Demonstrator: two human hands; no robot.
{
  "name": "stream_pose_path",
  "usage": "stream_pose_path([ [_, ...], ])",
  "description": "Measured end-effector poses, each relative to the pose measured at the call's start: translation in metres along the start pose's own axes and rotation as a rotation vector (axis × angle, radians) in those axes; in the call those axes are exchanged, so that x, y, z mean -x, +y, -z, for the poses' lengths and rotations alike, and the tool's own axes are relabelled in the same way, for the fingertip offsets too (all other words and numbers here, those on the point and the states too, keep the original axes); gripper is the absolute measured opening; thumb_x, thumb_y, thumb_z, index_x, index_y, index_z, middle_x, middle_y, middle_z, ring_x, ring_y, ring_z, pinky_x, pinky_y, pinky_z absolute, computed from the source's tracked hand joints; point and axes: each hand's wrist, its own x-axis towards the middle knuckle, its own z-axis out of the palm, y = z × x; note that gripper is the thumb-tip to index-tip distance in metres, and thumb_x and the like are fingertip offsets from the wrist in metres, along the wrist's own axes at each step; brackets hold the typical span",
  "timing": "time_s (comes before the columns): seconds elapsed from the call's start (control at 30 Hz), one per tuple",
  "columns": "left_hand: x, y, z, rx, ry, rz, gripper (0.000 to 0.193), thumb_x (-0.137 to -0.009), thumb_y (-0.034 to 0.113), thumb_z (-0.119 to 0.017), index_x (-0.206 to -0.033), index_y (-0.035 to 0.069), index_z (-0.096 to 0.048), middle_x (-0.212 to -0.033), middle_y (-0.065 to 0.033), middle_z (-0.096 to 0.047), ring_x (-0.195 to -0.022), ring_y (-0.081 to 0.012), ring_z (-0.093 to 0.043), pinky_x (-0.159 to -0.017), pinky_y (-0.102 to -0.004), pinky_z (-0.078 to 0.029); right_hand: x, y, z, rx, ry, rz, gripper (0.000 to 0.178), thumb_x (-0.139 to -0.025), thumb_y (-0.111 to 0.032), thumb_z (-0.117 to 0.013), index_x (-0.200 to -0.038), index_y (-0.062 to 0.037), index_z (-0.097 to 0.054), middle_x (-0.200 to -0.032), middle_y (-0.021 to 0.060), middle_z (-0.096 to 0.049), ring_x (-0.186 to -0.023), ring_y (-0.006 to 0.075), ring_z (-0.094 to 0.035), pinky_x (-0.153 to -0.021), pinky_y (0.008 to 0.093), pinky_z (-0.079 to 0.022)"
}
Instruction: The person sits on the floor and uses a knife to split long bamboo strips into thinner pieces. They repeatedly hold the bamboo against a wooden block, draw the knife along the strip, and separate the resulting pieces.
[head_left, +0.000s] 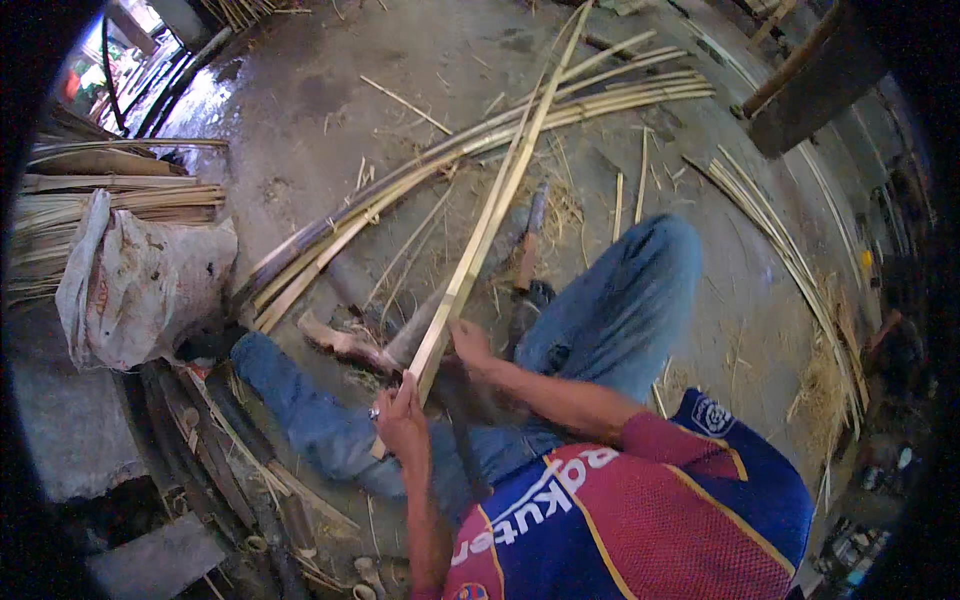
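Observation:
A long, pale split bamboo strip (480,235) slants from my lap up to the top of the view, with a narrow gap along part of its length. Near its lower end, my left hand (402,408) is closed round it; a ring shows on one finger. Farther up, my right hand (470,346) has its fingers curled against the strip's right edge, partly hidden. A dark, flat, blade-like piece (463,445) lies over my leg below the hands. Just beyond them is a wooden block or branch (345,343) on the ground.
A bundle of bamboo strips (400,175) lies across the ground ahead. Another bundle (790,260) curves along the right. At left, a whitish sack (150,280) stands before stacked strips (150,195). Bamboo poles (190,430) lie lower left; a thick post (815,85) stands upper right.

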Motion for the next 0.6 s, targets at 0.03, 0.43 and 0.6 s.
stream_pose_path([
  [0.03,0.005,-0.002,-0.010,0.012,-0.010,-0.037,0.030,-0.087,0.012,-0.067,-0.116,0.017,-0.071,-0.089,-0.0113,-0.059,-0.084,-0.0315,-0.059,-0.070,-0.0419,-0.048,-0.021,0.029,0.011,0.049,0.050,0.008,0.039,-0.098,-0.040,-0.055,-0.106,-0.0035,-0.065,-0.086,0.0049,-0.064,-0.068,0.0138,-0.058,-0.060,0.0324,-0.052],
  [0.43,-0.029,-0.015,0.018,0.313,-0.180,0.231,0.025,-0.099,0.021,-0.053,-0.110,0.004,-0.068,-0.073,-0.0150,-0.067,-0.063,-0.0241,-0.065,-0.059,-0.0360,-0.048,-0.008,-0.027,-0.008,-0.046,-0.100,-0.142,0.034,-0.100,-0.035,-0.054,-0.115,-0.0041,-0.059,-0.101,0.0065,-0.063,-0.085,0.0187,-0.065,-0.065,0.0339,-0.059],
  [0.6,-0.052,-0.015,0.020,0.560,-0.279,0.279,0.028,-0.092,0.021,-0.064,-0.113,0.002,-0.068,-0.085,-0.0152,-0.071,-0.075,-0.0181,-0.067,-0.067,-0.0304,-0.051,-0.023,-0.017,-0.002,0.055,-0.077,-0.093,0.033,-0.094,-0.031,-0.065,-0.108,-0.0011,-0.060,-0.093,0.0068,-0.064,-0.078,0.0149,-0.062,-0.065,0.0314,-0.056],
])
